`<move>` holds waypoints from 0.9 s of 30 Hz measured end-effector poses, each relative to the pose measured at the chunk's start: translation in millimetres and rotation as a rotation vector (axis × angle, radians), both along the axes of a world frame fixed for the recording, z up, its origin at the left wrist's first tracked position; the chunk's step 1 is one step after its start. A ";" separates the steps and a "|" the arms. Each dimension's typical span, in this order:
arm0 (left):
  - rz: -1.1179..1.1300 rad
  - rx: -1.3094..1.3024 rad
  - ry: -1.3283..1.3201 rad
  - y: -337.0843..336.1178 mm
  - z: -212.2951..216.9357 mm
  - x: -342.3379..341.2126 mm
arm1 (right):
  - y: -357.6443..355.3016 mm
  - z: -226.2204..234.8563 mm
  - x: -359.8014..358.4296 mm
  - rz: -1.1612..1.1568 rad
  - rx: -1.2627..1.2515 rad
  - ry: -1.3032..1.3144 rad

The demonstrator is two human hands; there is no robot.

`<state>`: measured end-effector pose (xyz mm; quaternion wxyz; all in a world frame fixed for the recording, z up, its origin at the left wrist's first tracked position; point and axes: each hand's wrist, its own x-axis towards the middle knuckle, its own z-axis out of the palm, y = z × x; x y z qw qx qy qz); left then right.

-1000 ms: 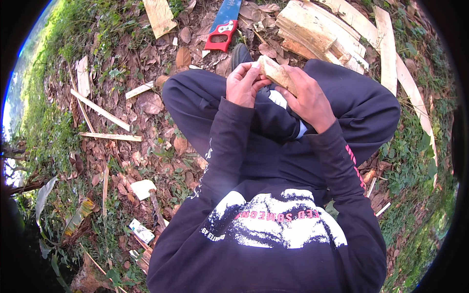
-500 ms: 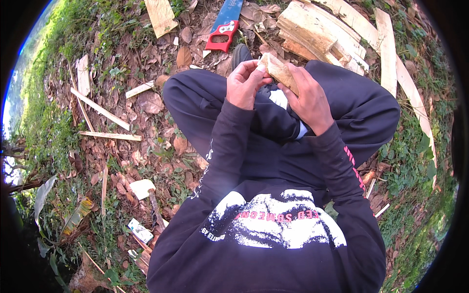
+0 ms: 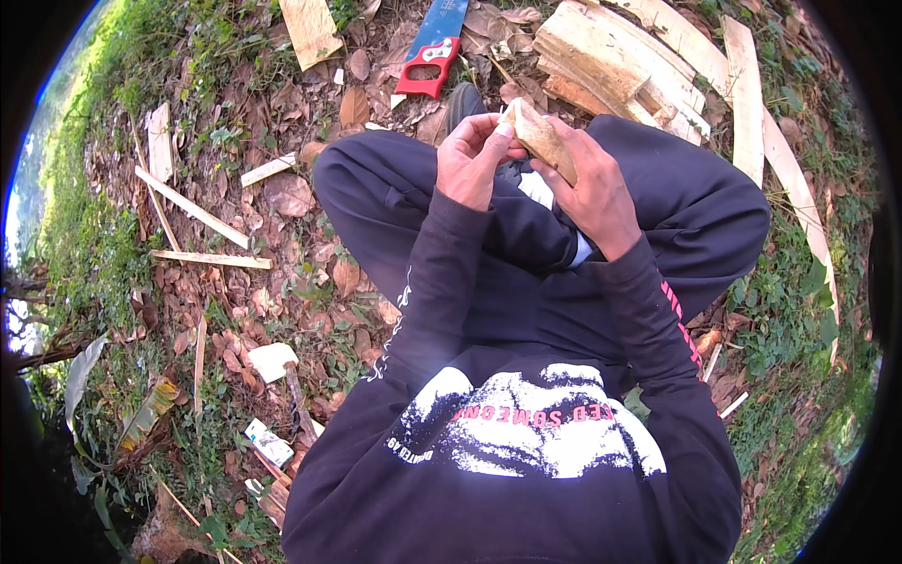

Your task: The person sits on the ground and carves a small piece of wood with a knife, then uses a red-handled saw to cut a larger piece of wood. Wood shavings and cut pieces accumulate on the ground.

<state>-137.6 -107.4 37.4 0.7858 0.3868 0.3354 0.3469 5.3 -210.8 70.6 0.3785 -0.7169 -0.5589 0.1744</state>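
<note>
Over my crossed legs I hold a small pale wooden block (image 3: 542, 141), its browner face toward me. My right hand (image 3: 598, 193) is closed round its right side, thumb beneath and fingers over the top. At the block's upper left end, the thumb and fingers of my left hand (image 3: 476, 162) are pinched together on its tip. Whether a small separate piece also sits in that pinch, I cannot tell. Beyond my left hand lies a handsaw (image 3: 431, 64) with a red handle and blue blade, flat on the leaves.
Stacked boards (image 3: 601, 61) lie just beyond my right knee, with a long plank (image 3: 744, 99) to their right. Wood strips (image 3: 193, 209) are scattered on the leafy ground at left. A wooden-handled tool (image 3: 299, 399), partly hidden, lies by my left elbow near a white piece (image 3: 272, 361).
The wooden block has tilted slightly in my hands, and my left hand has shifted a little to the right. Everything on the ground stays put.
</note>
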 end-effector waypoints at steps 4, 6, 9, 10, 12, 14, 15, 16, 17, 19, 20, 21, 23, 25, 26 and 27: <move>0.010 -0.028 0.010 0.6 2.6 -0.7 | -1.0 -0.3 -0.7 -0.001 -0.004 -0.002; 0.015 -0.033 0.013 0.7 2.8 -0.7 | -1.2 0.1 -0.3 0.003 -0.005 -0.003; 0.017 -0.034 0.005 0.6 0.1 -0.7 | -1.5 0.4 1.1 0.011 -0.006 -0.006; 0.017 -0.038 0.003 0.6 -0.4 -0.8 | -1.3 0.9 0.9 0.011 -0.004 -0.007; 0.019 -0.042 0.006 0.7 0.0 -0.8 | -1.5 2.0 1.0 0.012 -0.007 -0.009; 0.023 -0.042 0.016 0.6 1.8 -0.2 | -2.5 3.1 1.3 0.016 -0.016 -0.010; 0.024 -0.043 0.018 0.5 1.4 0.1 | -2.4 2.7 1.3 0.011 -0.014 -0.012; 0.025 -0.044 0.019 0.4 0.7 0.6 | -2.4 1.9 1.0 0.007 -0.011 -0.013; 0.026 -0.046 0.020 0.5 0.4 0.7 | -2.3 1.6 0.8 0.003 -0.009 -0.015; 0.023 -0.048 0.023 0.5 0.2 0.7 | -1.9 2.0 -0.1 -0.002 -0.004 -0.011; 0.022 -0.049 0.025 0.5 0.2 0.6 | -1.8 2.2 -0.4 -0.005 -0.001 -0.009; 0.025 -0.052 0.020 0.5 0.0 0.9 | -2.0 1.7 -0.6 -0.009 0.002 -0.006; 0.030 -0.058 0.010 0.6 -0.4 1.9 | -2.6 0.3 -0.9 -0.016 0.008 -0.001; 0.030 -0.060 0.015 1.1 1.6 2.2 | -3.0 0.2 -0.3 -0.015 0.023 -0.010; 0.030 -0.061 0.017 1.2 2.1 2.3 | -3.2 0.1 -0.3 -0.014 0.030 -0.014; 0.032 -0.061 0.022 1.1 2.0 2.4 | -3.1 -0.1 -0.5 -0.018 0.023 -0.015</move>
